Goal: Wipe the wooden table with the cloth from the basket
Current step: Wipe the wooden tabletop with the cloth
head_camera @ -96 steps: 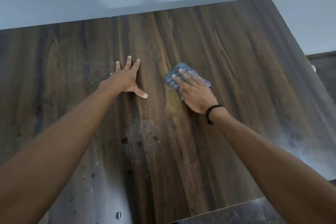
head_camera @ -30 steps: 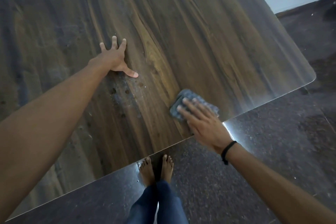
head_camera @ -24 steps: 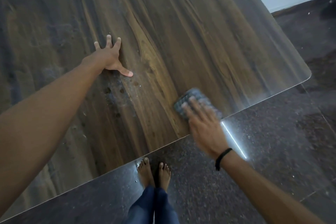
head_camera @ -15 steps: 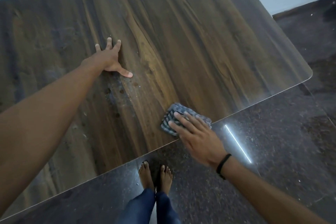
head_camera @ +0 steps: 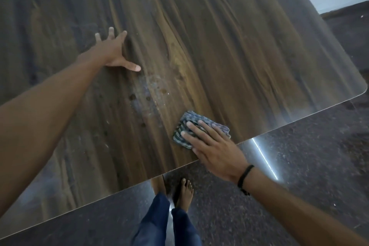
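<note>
1. Pressing down with straight fingers, the right hand (head_camera: pixel 215 150) pinned the cloth (head_camera: pixel 189 123) flat on the counter (head_camera: pixel 249 46), near its front edge.
2. The left hand (head_camera: pixel 111 50) lay spread and flat on the wood, well apart, gripping nothing.
3. The smudged patch (head_camera: pixel 147 94) sat up and left of the cloth, between the two hands; the next stroke probably needed to run that way.
</note>
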A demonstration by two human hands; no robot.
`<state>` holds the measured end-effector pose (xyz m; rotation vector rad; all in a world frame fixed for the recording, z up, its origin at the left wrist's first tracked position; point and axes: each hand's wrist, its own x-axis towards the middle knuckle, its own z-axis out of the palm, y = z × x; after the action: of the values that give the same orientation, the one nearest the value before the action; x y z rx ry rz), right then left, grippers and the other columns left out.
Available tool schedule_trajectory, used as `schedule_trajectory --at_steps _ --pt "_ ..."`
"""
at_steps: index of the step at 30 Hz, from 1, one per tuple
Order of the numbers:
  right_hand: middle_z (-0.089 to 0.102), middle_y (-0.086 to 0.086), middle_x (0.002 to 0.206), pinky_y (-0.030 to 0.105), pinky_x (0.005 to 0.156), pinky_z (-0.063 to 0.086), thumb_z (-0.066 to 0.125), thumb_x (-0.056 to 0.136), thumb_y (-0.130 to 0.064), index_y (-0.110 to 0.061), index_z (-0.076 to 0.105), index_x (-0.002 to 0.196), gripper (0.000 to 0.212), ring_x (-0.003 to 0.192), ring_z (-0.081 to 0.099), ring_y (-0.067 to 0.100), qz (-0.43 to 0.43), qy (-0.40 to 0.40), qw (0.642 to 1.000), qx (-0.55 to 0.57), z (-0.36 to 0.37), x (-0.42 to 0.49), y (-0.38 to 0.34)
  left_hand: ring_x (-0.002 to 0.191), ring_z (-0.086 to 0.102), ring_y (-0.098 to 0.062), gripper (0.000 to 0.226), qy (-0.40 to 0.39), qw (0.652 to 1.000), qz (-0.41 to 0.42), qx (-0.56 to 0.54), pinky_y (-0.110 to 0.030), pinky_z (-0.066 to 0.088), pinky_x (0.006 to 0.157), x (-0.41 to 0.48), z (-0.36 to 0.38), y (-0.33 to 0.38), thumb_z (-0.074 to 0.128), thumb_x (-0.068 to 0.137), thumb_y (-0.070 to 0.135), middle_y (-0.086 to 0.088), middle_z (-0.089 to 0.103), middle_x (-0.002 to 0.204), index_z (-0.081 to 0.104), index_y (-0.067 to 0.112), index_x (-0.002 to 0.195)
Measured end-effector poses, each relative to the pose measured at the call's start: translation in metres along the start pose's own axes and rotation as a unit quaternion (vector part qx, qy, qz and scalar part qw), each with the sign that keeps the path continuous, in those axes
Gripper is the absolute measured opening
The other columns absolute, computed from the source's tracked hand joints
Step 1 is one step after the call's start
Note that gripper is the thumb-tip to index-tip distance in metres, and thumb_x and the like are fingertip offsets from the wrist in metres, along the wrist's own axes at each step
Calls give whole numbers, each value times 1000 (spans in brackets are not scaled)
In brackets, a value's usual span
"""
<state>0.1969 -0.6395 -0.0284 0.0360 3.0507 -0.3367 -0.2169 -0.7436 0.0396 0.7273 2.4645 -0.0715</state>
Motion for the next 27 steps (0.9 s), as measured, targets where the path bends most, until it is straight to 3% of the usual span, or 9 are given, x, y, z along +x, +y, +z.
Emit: schedule_trajectory --at_steps 1,4,8,11,15,18,22,25,27 --pt "9 -7 167 46 125 11 27 108 -39 -35 13 159 53 155 3 17 13 3 1000 -2 -2 5 10 146 -14 -49 139 -11 1000 -5 0 -63 4 118 4 2 -4 81 57 66 -8 -19 165 -8 31 158" --pt "10 -5 167 52 121 21 25 108 -40 -35 15 159 53 155 5 20 223 37 973 41 -13 34 17 148 -15 -46 139 -36 999 -11 -21 -68 11 116 8 12 -13 84 58 63 0 -22 164 -10 37 157" --pt "7 -6 167 53 124 13 25 107 -41 -40 13 158 52 154 3 22 -3 -14 1000 -1 -9 44 15 148 -16 -46 140 -37 999 -6 -27 -68 13 115 12 13 -14 84 56 65 2 -23 164 -11 39 156" --pt "10 -4 167 55 122 15 24 106 -41 -39 18 158 52 154 3 23 222 27 973 62 -25 79 37 147 -16 -46 143 -49 998 -13 -23 -69 13 115 15 13 -15 84 54 65 2 -24 163 -13 38 156" --pt "5 -8 168 48 125 5 25 108 -40 -44 12 157 51 154 -1 18 31 -16 999 31 -20 85 24 147 -18 -46 144 -51 999 -19 -9 -70 9 114 19 5 -12 84 53 66 3 -25 163 -13 40 155" --pt "2 -9 167 51 125 6 24 108 -42 -47 9 156 51 153 -6 17 214 12 974 77 -31 110 41 147 -21 -44 147 -40 999 -13 -27 -72 8 113 29 -7 -18 83 47 69 3 -27 162 -14 41 154" --pt "0 -12 167 46 125 -1 24 108 -41 -48 10 156 50 154 -6 16 28 -29 998 43 -24 115 24 146 -21 -44 146 -53 998 -12 -43 -72 9 114 41 -10 -21 86 50 63 4 -30 161 -14 42 155" --pt "0 -12 166 48 125 1 25 108 -42 -49 11 155 50 154 -6 16 185 2 979 87 -41 147 54 147 -19 -44 144 -44 998 -4 -49 -72 9 113 42 -6 -22 87 52 63 4 -28 162 -12 42 155" --pt "-3 -11 167 48 125 -1 24 108 -42 -50 8 156 51 154 -9 18 170 -6 983 76 -38 156 40 148 -18 -45 144 -37 998 4 -48 -73 9 113 43 -5 -23 87 52 64 4 -27 163 -10 42 156"
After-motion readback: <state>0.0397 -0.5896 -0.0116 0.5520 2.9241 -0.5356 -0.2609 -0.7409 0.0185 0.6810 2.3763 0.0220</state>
